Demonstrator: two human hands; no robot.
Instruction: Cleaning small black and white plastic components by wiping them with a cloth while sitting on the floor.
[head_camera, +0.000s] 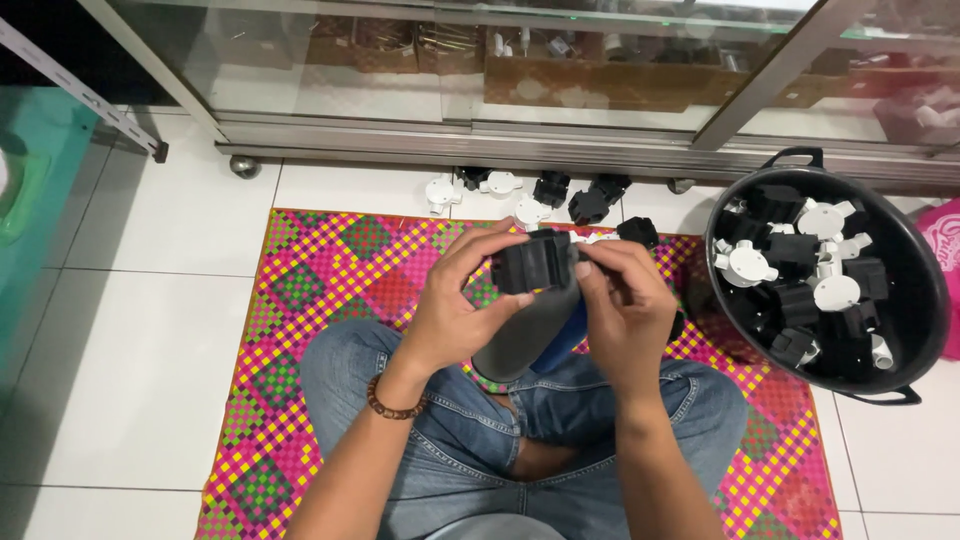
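From my remote seat I look straight down at a person sitting cross-legged in blue jeans (600, 420) on a woven mat (300, 330) of pink, green and yellow checks, spread over white floor tiles (140, 330).

In the centre of the frame both hands meet on a black plastic junction box (532, 262). The left hand (462, 300) grips its left side, thumb underneath and fingers curled over the top edge. The right hand (625, 305) closes on its right side, fingertips pinched at the box's upper right corner. I cannot tell whether anything small sits between those fingertips. A beaded bracelet (392, 402) circles the left wrist.

Just below the box, between the hands and the lap, I see a dark grey rounded object (525, 345) with something blue (562, 345) beside it; I cannot say what they are.

At the right of the frame stands a black tub (925, 300) with handles, holding a heap of black and white junction boxes (800, 270). Along the mat's upper edge, in the upper middle of the frame, a few more fittings lie on the tiles, white ones (500, 188) to the left and black ones (585, 198) to the right, well apart from the hands.

Across the top runs a glass-fronted cabinet (560, 70) with an aluminium frame, standing on casters. A teal object (40, 190) shows at the left edge, and something pink (945, 240) peeks in at the far right behind the tub.
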